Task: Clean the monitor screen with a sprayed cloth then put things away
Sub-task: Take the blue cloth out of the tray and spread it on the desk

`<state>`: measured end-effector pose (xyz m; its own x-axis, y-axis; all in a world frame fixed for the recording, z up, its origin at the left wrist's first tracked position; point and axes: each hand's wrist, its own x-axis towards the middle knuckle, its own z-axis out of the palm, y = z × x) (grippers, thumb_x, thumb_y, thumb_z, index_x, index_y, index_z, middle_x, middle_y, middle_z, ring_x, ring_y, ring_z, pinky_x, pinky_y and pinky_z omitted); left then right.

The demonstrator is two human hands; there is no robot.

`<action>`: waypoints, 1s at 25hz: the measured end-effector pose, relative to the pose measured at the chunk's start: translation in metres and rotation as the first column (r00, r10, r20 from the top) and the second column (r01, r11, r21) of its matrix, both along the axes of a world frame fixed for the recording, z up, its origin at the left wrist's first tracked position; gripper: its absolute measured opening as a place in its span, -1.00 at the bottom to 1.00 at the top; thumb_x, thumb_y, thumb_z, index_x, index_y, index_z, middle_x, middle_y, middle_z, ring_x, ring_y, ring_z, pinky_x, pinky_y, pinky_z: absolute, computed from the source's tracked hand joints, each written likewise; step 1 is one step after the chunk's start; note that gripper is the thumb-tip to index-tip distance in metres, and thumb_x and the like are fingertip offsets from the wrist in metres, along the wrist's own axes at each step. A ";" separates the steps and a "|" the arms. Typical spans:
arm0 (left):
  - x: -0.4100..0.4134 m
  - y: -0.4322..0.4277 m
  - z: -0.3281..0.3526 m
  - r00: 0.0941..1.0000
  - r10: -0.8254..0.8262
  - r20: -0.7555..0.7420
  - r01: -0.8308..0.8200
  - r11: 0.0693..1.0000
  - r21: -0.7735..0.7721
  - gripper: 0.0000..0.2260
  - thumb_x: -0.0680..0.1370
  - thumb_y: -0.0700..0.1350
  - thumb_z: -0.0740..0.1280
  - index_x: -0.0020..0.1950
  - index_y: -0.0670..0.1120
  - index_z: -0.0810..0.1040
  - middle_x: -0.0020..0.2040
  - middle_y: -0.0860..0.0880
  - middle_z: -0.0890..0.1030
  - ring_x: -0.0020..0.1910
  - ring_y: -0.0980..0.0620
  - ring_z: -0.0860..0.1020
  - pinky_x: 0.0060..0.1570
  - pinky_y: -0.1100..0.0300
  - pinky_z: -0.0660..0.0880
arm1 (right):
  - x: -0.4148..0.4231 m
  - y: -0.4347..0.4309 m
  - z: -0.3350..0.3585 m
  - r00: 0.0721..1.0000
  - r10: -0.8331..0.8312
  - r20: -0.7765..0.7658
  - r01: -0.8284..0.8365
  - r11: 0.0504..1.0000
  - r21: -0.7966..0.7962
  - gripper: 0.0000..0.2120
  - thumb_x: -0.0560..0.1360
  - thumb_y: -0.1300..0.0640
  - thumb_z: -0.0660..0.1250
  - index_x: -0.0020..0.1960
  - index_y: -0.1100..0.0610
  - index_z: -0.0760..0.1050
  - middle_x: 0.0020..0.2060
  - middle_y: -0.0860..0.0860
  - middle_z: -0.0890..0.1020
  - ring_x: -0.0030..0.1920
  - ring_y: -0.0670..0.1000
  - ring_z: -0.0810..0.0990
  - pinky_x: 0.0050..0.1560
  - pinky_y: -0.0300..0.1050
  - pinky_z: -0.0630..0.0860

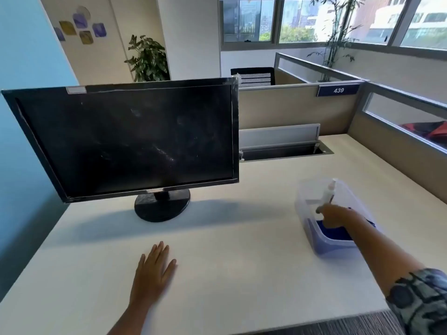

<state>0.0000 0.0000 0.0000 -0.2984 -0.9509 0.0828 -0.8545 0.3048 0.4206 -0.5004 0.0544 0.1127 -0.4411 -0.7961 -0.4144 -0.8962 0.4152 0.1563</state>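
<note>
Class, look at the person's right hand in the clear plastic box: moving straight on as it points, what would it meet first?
Probably the small white spray bottle standing in the clear plastic box, just beyond the right hand; depth is unclear, so they may already touch.

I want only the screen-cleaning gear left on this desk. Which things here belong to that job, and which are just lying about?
For the job: monitor, spray bottle, blue cloth, clear bin holding both.
Just there: potted plant, office chair, 439 sign, cable flap.
</note>
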 end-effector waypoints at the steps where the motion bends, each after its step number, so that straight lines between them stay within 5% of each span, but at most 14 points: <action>1: 0.000 0.000 -0.003 0.999 0.018 -0.032 -0.019 1.000 -0.004 -0.03 0.33 0.51 -0.34 0.43 -0.09 0.32 0.49 -0.05 0.24 0.48 0.01 0.14 0.45 -0.01 0.01 | -0.002 0.003 -0.003 1.000 0.021 -0.015 -0.019 0.993 0.120 -0.34 0.46 0.28 0.25 0.51 0.10 0.13 0.44 0.14 0.32 0.37 0.12 0.37 0.28 -0.05 0.39; 4: -0.001 0.002 0.000 0.999 0.024 -0.038 -0.024 1.000 -0.014 -0.04 0.34 0.51 -0.31 0.42 -0.08 0.32 0.49 -0.05 0.25 0.48 0.01 0.15 0.45 0.00 0.02 | -0.006 0.006 -0.005 0.999 0.030 -0.022 -0.022 0.956 0.294 -0.17 0.36 0.18 0.38 0.53 0.01 0.06 0.45 0.06 0.31 0.41 0.09 0.31 0.28 -0.08 0.36; 6: -0.001 0.002 -0.002 0.999 0.031 -0.029 -0.031 0.999 -0.026 -0.04 0.34 0.51 -0.30 0.42 -0.08 0.32 0.48 -0.04 0.26 0.48 0.01 0.15 0.45 -0.01 0.03 | -0.009 0.004 -0.006 0.993 0.081 -0.083 -0.049 0.945 0.324 -0.27 0.32 0.14 0.44 0.44 0.01 0.25 0.30 0.03 0.46 0.34 0.08 0.39 0.30 -0.03 0.36; 9: -0.002 0.003 -0.004 0.998 0.047 -0.038 -0.048 0.998 -0.037 -0.05 0.35 0.51 -0.28 0.41 -0.10 0.35 0.47 -0.05 0.28 0.47 -0.01 0.18 0.44 -0.03 0.07 | -0.012 0.001 -0.002 0.974 0.133 -0.182 -0.079 0.957 0.278 -0.51 0.32 0.12 0.47 0.22 0.06 0.46 -0.05 -0.05 0.51 0.08 -0.01 0.50 0.15 -0.13 0.41; 13: -0.003 0.003 -0.003 0.998 0.053 -0.041 -0.055 0.998 -0.030 -0.06 0.37 0.50 -0.27 0.39 -0.11 0.37 0.46 -0.07 0.30 0.46 -0.03 0.21 0.43 -0.05 0.09 | -0.018 0.006 0.024 0.976 0.152 -0.154 -0.117 0.969 0.216 -0.65 0.35 0.06 0.40 0.13 0.04 0.52 -0.08 -0.06 0.55 -0.07 -0.05 0.50 -0.02 -0.19 0.45; 18: -0.004 0.004 0.001 0.999 0.046 -0.025 -0.047 0.998 -0.033 -0.05 0.37 0.49 -0.28 0.39 -0.14 0.37 0.45 -0.10 0.31 0.45 -0.06 0.23 0.42 -0.07 0.11 | -0.011 0.019 0.111 0.952 0.209 -0.222 -0.228 0.972 -0.060 -0.75 0.39 -0.09 0.33 0.06 -0.08 0.52 -0.17 -0.11 0.56 -0.20 -0.12 0.46 -0.27 -0.25 0.26; 20: -0.005 0.005 0.001 0.999 0.040 -0.016 -0.041 0.998 -0.039 -0.05 0.37 0.49 -0.29 0.39 -0.15 0.37 0.45 -0.11 0.31 0.45 -0.07 0.23 0.42 -0.08 0.12 | 0.000 0.024 0.152 0.915 0.241 -0.322 -0.327 0.912 -0.247 -0.73 0.34 -0.16 0.33 0.00 -0.11 0.58 -0.16 -0.07 0.58 -0.09 -0.02 0.50 -0.13 -0.16 0.34; 22: -0.005 0.005 0.002 0.999 0.038 -0.006 -0.038 0.999 -0.039 -0.04 0.37 0.49 -0.30 0.39 -0.15 0.36 0.46 -0.12 0.30 0.46 -0.07 0.22 0.42 -0.07 0.12 | 0.018 0.031 0.185 0.871 0.324 -0.369 -0.473 0.756 -0.453 -0.75 0.29 -0.14 0.37 -0.12 -0.05 0.64 -0.19 -0.02 0.61 -0.01 0.07 0.49 0.01 -0.04 0.41; 25: -0.004 0.004 0.002 0.999 0.042 0.000 -0.042 0.998 -0.036 -0.03 0.36 0.50 -0.31 0.40 -0.14 0.35 0.47 -0.11 0.28 0.46 -0.07 0.21 0.43 -0.06 0.10 | 0.054 0.036 0.211 0.782 0.554 -0.286 -0.589 0.508 -0.629 -0.81 0.32 0.02 0.48 -0.13 0.10 0.67 -0.05 -0.01 0.66 0.25 0.12 0.45 0.37 0.13 0.18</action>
